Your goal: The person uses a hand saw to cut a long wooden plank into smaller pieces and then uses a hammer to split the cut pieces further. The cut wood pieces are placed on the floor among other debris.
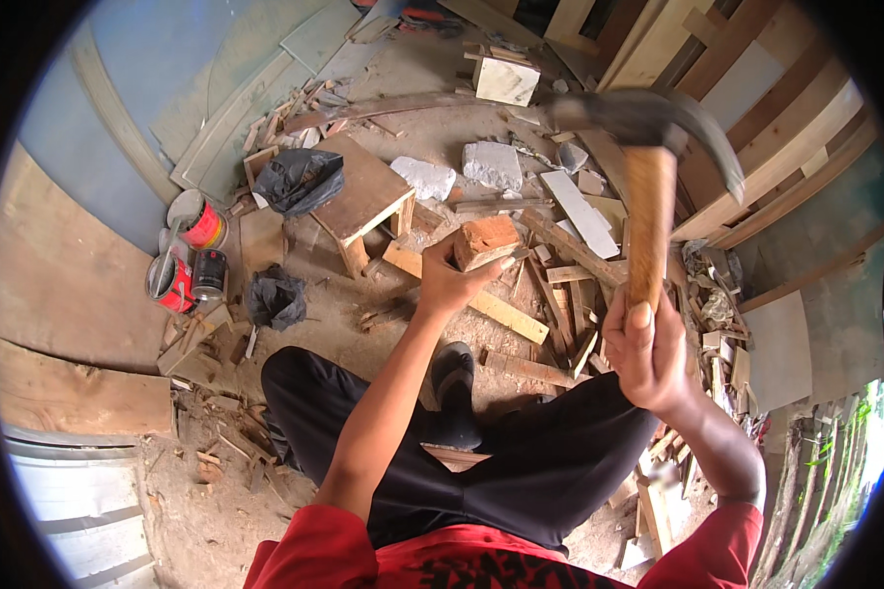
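Observation:
My right hand (646,346) is wrapped round the wooden handle of a claw hammer (649,221), raised on the right with its dark head up and the curved claw toward the right. The head is slightly blurred. In front of me, my left hand (446,282) grips a wood block (487,239) with a rough reddish-brown top face. The hammer is apart from the block. Whether a nail is in the block, I cannot tell. Below the left hand, a long pale wood strip (506,316) lies slanting across the ground.
A small wooden stool (363,187) with a black plastic bag (300,180) on it stands ahead left. Paint cans (199,220) sit by the left wall. Scrap wood (560,304) litters the floor at right, below leaning planks (791,147). White chunks (492,165) lie farther off.

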Action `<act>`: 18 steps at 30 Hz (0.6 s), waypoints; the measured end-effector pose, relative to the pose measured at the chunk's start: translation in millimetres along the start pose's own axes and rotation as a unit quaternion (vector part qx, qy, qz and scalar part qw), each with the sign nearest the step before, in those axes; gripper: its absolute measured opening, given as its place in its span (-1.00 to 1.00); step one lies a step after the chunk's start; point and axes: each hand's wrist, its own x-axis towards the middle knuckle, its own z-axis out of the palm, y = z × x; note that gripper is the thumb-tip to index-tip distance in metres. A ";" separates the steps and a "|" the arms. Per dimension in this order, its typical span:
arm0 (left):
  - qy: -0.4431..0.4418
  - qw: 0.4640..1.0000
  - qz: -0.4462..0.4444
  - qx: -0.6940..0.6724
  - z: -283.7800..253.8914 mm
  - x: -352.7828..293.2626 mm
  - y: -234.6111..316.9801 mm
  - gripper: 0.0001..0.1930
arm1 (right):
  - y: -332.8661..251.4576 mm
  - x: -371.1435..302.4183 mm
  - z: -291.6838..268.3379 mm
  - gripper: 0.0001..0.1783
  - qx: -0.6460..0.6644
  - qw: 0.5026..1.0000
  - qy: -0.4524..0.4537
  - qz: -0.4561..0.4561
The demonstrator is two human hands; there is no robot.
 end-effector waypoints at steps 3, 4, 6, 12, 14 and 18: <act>-0.003 1.000 -0.011 0.008 4.2 -3.9 3.7 -0.61 | 20.8 -1.6 13.2 -0.59 -0.196 0.971 -0.045 -0.126; -0.004 1.000 -0.015 -0.001 2.8 -5.6 2.7 -0.58 | 15.2 -0.7 13.2 -0.60 -0.135 0.989 -0.042 -0.048; -0.003 1.000 -0.006 -0.005 3.0 -7.8 2.1 -0.57 | -1.2 2.9 8.8 -0.62 -0.013 0.993 -0.034 0.109; -0.013 1.000 -0.008 -0.023 -3.0 -8.7 -2.5 -0.60 | -0.8 -9.0 6.9 -0.67 -0.158 0.983 -0.040 -0.088; -0.016 0.999 -0.009 -0.039 -5.2 -6.8 -0.8 -0.59 | -15.2 -4.1 12.0 -0.69 -0.160 0.985 -0.031 -0.054; -0.023 1.000 0.012 -0.008 3.7 -10.3 0.3 -0.57 | -8.6 -2.8 15.7 -0.69 -0.233 0.966 0.017 -0.113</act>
